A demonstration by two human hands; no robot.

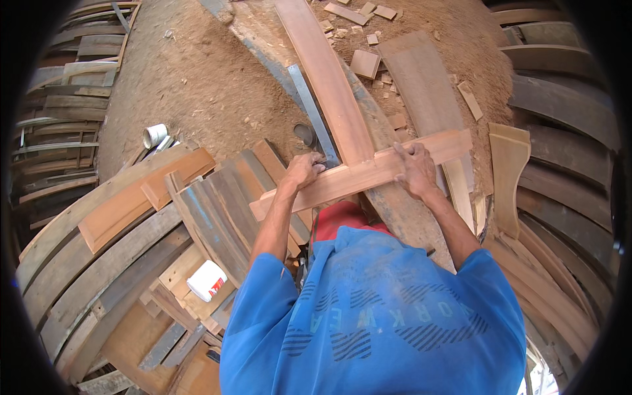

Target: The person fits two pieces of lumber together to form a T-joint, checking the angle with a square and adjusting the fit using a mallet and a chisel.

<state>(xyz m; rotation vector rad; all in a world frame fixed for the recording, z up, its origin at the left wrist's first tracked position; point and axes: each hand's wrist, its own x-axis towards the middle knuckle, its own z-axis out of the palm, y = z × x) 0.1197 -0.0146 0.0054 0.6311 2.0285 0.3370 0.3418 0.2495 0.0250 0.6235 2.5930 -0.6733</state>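
A reddish wooden board (pixel 359 176) lies crosswise in front of me, over the near end of a long, flat plank (pixel 329 79) that stretches away. My left hand (pixel 303 172) is closed on the left part of the crosswise board, its fingertips at the far edge. My right hand (pixel 416 172) grips the board farther right, fingers over its top and thumb at the near side. A grey metal straight strip (pixel 313 112) lies along the long plank's left edge; its near end stops by my left fingertips.
A worn beam (pixel 411 224) runs beneath the work. Wood offcuts (pixel 365 64) and a wide board (pixel 421 92) lie on sawdust ahead. To the left are stacked planks (pixel 220 210), a white tub (pixel 207 281) and a white bucket (pixel 155 135). Curved timbers (pixel 566 138) line the right.
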